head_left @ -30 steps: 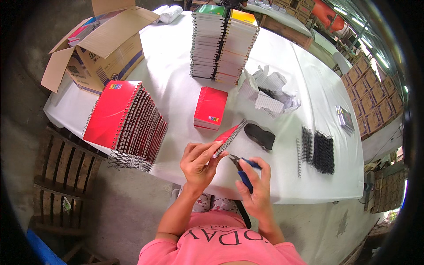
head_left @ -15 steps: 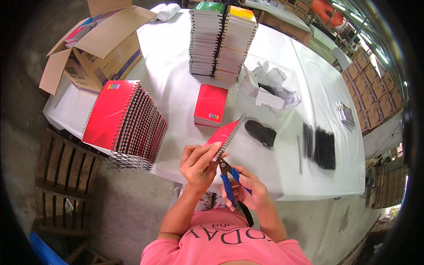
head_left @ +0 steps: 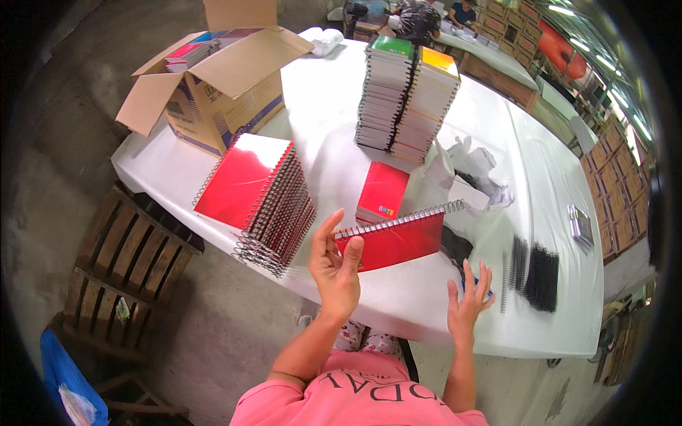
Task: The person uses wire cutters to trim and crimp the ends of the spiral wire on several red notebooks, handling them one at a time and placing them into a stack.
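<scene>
Gripping — glossy, coil-bound red notebook (head_left: 405, 243)

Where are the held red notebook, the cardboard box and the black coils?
Held red notebook (head_left: 401, 242), head view: middle of its cover.
Cardboard box (head_left: 231, 114), head view: its side wall.
Black coils (head_left: 540, 281), head view: the densest bunch.

A pink, dark-lettered shirt (head_left: 352, 405) tops pale floral trousers (head_left: 349, 336).

Brown cartons (head_left: 612, 181) stand stacked at right; fluorescent tubes (head_left: 561, 11) glow above; a slatted wooden frame (head_left: 131, 248) stands left.
</scene>
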`<state>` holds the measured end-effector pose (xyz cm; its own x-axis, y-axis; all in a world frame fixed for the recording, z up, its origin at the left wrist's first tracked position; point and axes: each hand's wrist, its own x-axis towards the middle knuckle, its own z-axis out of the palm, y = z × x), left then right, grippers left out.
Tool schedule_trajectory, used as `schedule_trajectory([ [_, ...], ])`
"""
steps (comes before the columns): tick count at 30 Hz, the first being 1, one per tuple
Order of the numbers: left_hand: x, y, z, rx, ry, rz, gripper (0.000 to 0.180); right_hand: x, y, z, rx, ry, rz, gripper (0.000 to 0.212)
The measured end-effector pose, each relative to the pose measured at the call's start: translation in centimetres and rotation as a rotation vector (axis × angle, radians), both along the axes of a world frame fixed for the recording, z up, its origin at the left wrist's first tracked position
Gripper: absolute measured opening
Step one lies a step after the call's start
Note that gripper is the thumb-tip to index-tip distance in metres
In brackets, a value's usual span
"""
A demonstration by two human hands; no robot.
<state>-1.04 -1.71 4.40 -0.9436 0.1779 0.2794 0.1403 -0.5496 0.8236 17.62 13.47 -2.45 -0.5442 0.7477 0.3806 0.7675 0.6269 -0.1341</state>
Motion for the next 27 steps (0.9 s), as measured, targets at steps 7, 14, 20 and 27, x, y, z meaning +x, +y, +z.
schedule_trajectory([
  [7,1.8,-4.9,3.4,0.123,0.203,0.030,0.050,-11.2,-4.9,8.9,-1.053,1.138,0.871,0.067],
  [14,-4.8,-13.8,6.8,-0.434,0.630,0.824,0.073,-22.0,-8.2,19.5,-1.336,1.077,1.071,0.047],
  [20,-10.4,-14.0,3.9,-0.242,0.383,0.309,0.065,-27.6,-9.1,18.5,-1.097,0.683,1.114,0.047],
  [27,-11.4,-12.7,2.7,-0.096,0.445,0.291,0.066,-29.4,-8.2,15.4,-0.623,0.557,1.222,0.049],
])
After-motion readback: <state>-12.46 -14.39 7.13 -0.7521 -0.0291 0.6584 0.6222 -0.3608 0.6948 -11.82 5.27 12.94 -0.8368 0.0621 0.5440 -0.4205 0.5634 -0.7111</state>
